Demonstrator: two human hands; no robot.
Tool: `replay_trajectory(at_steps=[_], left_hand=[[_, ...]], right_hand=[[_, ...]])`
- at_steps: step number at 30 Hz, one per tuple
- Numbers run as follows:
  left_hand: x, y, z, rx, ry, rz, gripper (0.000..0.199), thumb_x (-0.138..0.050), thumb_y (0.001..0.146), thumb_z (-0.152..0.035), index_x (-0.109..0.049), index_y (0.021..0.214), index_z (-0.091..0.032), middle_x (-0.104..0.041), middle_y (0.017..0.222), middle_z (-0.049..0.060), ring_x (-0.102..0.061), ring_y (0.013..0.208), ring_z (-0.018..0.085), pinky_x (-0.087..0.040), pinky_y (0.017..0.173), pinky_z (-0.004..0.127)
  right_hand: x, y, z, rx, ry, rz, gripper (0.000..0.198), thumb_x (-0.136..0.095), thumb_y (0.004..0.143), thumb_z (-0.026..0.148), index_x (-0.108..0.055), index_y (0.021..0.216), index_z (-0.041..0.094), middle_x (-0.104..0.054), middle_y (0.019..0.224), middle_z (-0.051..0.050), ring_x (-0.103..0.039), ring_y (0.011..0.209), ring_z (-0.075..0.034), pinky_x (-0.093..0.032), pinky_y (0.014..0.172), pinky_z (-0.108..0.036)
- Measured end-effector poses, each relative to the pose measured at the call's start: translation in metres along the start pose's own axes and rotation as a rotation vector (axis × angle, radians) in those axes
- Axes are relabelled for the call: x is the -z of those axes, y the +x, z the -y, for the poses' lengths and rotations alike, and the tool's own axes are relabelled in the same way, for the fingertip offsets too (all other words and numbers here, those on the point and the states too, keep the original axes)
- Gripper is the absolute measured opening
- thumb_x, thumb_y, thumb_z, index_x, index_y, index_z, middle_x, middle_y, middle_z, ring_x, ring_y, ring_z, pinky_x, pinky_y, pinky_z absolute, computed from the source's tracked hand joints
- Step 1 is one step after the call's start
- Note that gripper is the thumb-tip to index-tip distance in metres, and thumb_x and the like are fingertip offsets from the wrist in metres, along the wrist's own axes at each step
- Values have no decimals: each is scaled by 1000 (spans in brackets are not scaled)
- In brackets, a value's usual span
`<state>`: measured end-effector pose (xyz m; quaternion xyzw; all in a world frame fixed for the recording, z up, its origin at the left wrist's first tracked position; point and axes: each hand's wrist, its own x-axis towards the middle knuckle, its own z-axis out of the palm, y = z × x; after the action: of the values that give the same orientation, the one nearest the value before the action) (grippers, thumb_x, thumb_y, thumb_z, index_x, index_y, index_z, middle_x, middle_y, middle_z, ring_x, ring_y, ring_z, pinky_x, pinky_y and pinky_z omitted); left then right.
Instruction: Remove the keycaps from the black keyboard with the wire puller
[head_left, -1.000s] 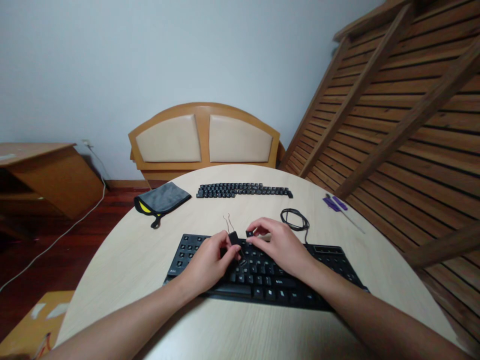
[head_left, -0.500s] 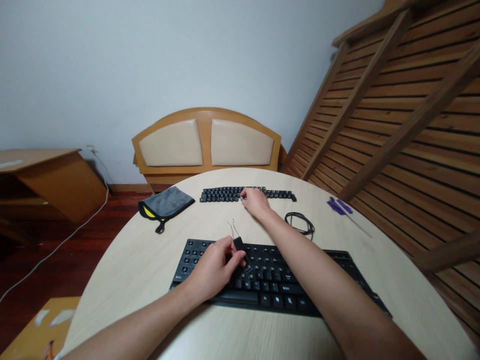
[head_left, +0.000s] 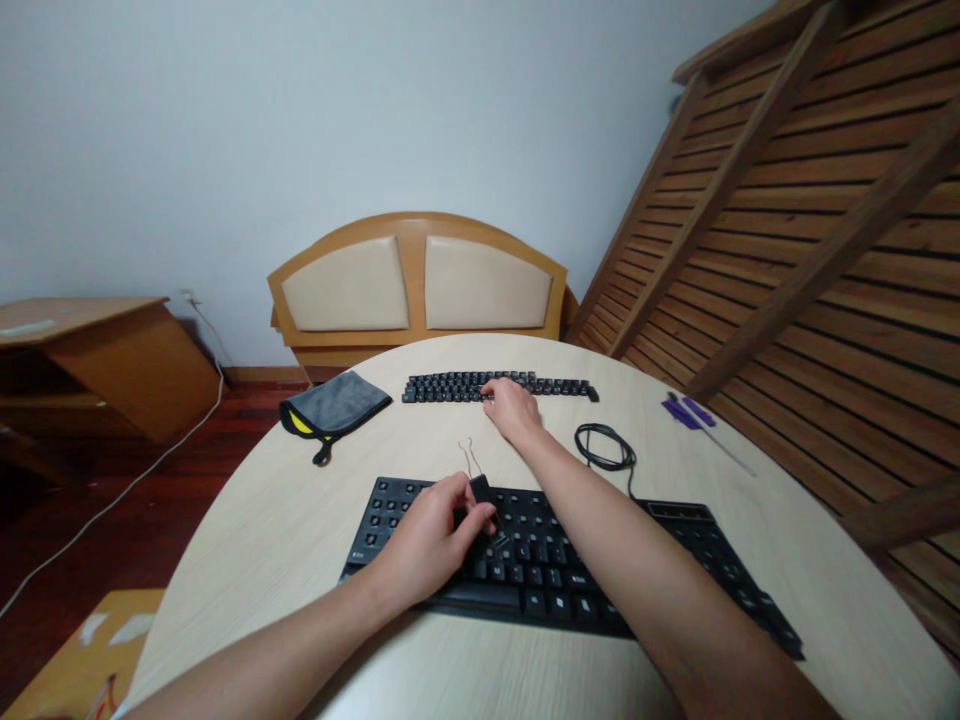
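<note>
A black keyboard (head_left: 480, 598) lies at the near side of the round table, many of its key positions bare and its lower rows still capped. Over its left part, my left hand (head_left: 429, 535) is closed around a wire keycap puller (head_left: 480, 488); the two hooked wires point away from me. My right hand (head_left: 514, 408) reaches to the far side, fingers pinched on a keycap at the front edge of the rows of loose black keycaps (head_left: 442, 386). That keycap is mostly hidden by the fingers.
A grey and yellow cloth (head_left: 341, 405) lies at the left. The coiled black cable (head_left: 600, 460) sits behind the keyboard. At the right is a purple brush-like tool (head_left: 690, 412) with a thin rod. Wooden slats (head_left: 787, 280) lean beside the table (head_left: 262, 560).
My right hand has stayed at the loose keycaps, its fingertips shifting only slightly. My left hand still holds the keycap puller. The view has turned slightly.
</note>
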<state>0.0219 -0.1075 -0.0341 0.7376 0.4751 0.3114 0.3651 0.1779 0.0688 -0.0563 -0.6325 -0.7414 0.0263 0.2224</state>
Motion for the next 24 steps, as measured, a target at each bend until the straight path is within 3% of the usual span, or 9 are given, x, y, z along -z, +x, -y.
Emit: replay_trajectory(at_steps=[8, 14, 17, 22, 24], left_hand=[[0, -1, -1, 1, -4, 4, 20, -52, 94, -31, -51, 78, -20, -72, 78, 2, -64, 75, 18, -43, 70, 30], [1, 0, -1, -26, 36, 11, 21, -52, 94, -32, -55, 78, -19, -71, 78, 2, -62, 73, 18, -42, 69, 30], [2, -1, -1, -38, 68, 5, 21, -52, 94, -32, -57, 79, -18, -70, 78, 2, -61, 73, 18, -42, 68, 30], [3, -1, -2, -45, 29, 11, 20, -52, 95, -31, -57, 81, -18, -71, 78, 2, -62, 72, 17, -42, 69, 29], [4, 0, -2, -58, 26, 10, 22, -51, 95, -32, -58, 81, -18, -70, 78, 2, -62, 72, 17, -42, 68, 28]], right_hand=[[4, -2, 4, -4, -16, 27, 27, -51, 88, 18, -64, 111, 25, -65, 117, -4, -63, 102, -21, -46, 86, -32], [31, -14, 10, 4, -31, 105, 50, -60, 81, 16, -51, 130, 17, -60, 123, -15, -61, 108, -28, -45, 89, -37], [52, -38, 8, 42, -14, 182, 59, -69, 77, 25, -50, 132, 15, -60, 122, -16, -61, 109, -29, -46, 90, -37], [98, -109, -3, 203, 141, 293, 39, -62, 86, 39, -61, 120, 21, -61, 122, -10, -62, 106, -24, -45, 94, -35], [114, -136, -12, 292, 236, 375, 42, -63, 85, 45, -61, 121, 23, -61, 122, -9, -58, 114, -25, -44, 99, -38]])
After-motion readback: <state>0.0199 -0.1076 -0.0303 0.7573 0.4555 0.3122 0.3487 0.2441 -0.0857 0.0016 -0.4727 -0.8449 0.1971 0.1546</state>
